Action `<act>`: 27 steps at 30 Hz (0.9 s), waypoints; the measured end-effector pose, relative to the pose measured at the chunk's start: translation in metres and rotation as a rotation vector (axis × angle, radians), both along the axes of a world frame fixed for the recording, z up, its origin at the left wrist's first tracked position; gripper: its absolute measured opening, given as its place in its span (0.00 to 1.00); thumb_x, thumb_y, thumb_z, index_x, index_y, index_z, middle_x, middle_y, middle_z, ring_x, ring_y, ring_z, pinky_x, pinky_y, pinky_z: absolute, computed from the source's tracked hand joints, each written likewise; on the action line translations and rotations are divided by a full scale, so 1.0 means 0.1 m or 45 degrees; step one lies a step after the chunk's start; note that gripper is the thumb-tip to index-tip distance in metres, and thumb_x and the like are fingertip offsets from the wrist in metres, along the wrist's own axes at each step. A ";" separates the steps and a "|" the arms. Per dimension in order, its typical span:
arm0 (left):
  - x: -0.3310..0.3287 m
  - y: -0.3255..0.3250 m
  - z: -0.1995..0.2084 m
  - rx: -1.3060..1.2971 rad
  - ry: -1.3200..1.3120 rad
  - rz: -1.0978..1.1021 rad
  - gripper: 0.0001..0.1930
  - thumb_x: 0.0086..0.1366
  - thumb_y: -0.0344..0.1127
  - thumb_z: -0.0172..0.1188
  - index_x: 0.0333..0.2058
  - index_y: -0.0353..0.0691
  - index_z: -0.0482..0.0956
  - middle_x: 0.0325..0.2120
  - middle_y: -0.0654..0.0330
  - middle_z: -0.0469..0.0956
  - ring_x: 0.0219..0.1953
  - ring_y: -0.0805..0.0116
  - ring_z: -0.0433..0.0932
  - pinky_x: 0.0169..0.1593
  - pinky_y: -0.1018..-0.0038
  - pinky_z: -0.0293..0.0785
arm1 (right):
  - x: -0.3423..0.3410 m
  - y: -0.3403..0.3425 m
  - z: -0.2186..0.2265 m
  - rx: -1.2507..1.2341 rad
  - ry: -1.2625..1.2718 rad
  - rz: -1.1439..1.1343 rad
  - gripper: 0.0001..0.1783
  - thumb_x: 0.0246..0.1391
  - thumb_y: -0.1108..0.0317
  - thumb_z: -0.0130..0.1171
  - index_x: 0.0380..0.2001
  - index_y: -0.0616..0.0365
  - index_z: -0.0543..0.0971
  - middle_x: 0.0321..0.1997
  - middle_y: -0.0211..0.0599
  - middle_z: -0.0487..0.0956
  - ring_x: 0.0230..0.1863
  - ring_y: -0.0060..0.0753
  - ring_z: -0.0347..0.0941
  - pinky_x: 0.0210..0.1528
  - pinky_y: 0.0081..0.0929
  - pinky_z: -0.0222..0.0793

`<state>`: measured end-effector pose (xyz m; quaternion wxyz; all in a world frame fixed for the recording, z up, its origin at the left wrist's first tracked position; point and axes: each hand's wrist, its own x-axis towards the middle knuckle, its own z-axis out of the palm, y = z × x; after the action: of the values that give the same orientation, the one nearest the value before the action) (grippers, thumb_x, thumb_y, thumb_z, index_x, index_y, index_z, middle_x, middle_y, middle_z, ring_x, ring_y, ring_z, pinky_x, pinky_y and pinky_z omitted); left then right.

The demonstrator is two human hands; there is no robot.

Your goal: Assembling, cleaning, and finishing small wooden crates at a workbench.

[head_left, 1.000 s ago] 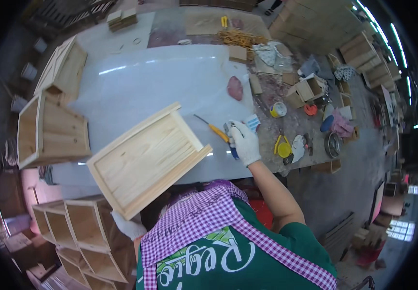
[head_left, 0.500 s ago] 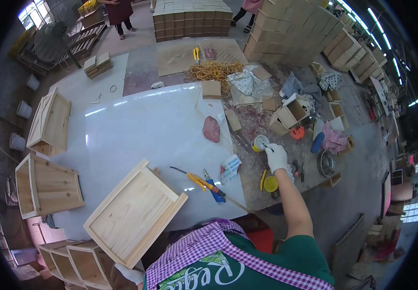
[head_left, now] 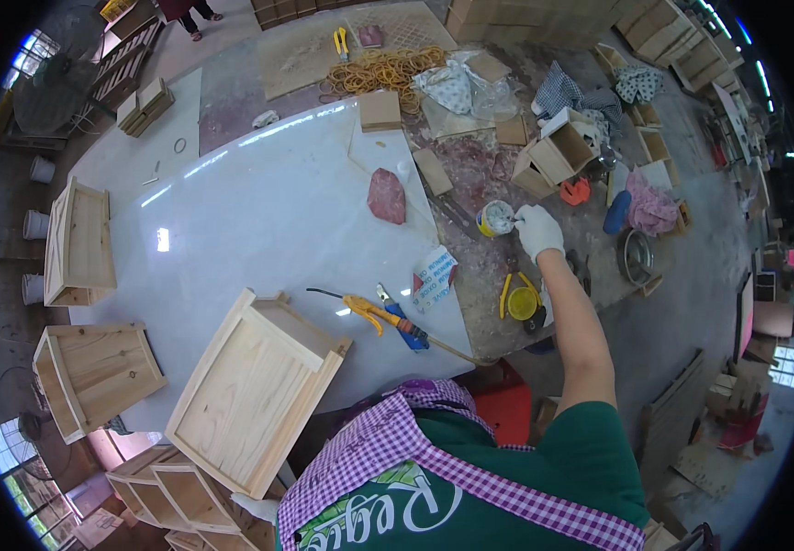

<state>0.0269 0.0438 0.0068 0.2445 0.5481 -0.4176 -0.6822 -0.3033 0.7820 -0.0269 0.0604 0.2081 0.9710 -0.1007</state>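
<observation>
My right hand (head_left: 540, 231), in a white glove, reaches out to a small tub of white paste (head_left: 495, 219) on the right part of the table. Its fingers are pinched at the tub's rim, around a thin tool end too small to name. Low on the left, my white-gloved left hand (head_left: 257, 507) grips the near corner of a pale wooden box (head_left: 255, 395). The box lies tilted across the table's front edge, flat panel up. Beyond it are an orange-yellow air blow gun (head_left: 365, 310) with a hose and blue-handled pliers (head_left: 406, 323).
Two wooden boxes (head_left: 80, 243) stand along the left edge. Several open wooden units (head_left: 181, 496) sit below. A reddish stone-like piece (head_left: 386, 196), a yellow lid (head_left: 521, 303), cloths (head_left: 651, 202), a metal bowl (head_left: 637, 255) and a heap of yellow bands (head_left: 383, 75) lie about.
The whole view has shifted, so the table sits higher and turned slightly. My right hand stays at the tub, its wrist a little turned. My left hand keeps hold of the box corner.
</observation>
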 end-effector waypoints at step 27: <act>-0.15 0.35 -0.08 -0.206 0.071 -0.117 0.38 0.78 0.63 0.38 0.72 0.38 0.61 0.68 0.52 0.68 0.67 0.54 0.69 0.71 0.59 0.61 | -0.07 -0.12 -0.14 0.290 -0.104 0.394 0.10 0.56 0.67 0.63 0.40 0.56 0.85 0.40 0.49 0.84 0.42 0.48 0.83 0.44 0.45 0.80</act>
<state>0.0117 0.0787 -0.0016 0.2680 0.4877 -0.4890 -0.6718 -0.3105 0.7705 -0.0405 0.0906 0.0657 0.9933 0.0288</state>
